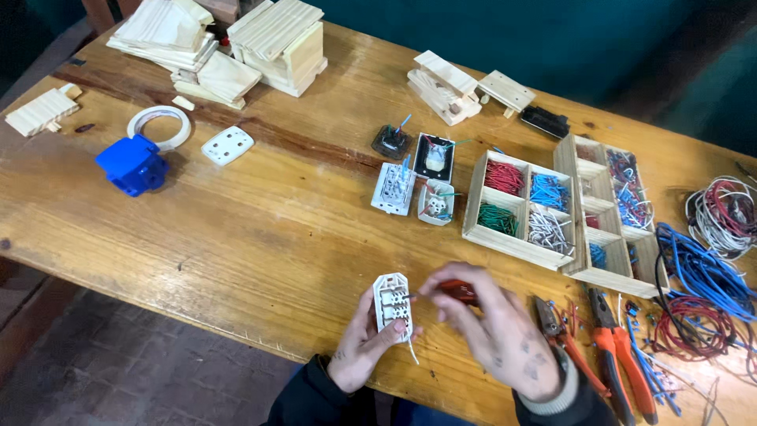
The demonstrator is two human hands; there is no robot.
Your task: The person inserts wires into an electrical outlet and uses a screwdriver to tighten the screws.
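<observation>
— So, what's in the left hand (364, 341)?
— A white socket (393, 304), boxy, upright, back side showing small terminal holes; a thin white wire hangs below it. Fingers clamped round it, just above the bench (260, 237) edge.
— And the right hand (495, 330)?
— Fingers closed on a red-handled screwdriver (457, 293), its tip at the socket's side.
— Further right?
— Orange pliers (619, 347), then wire coils (706, 296).

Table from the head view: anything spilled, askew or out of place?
Yes. Short wire offcuts lie scattered loose on the table near the orange pliers, outside the wooden tray that holds sorted wire pieces. The white switch module in the left hand looks intact.
</observation>
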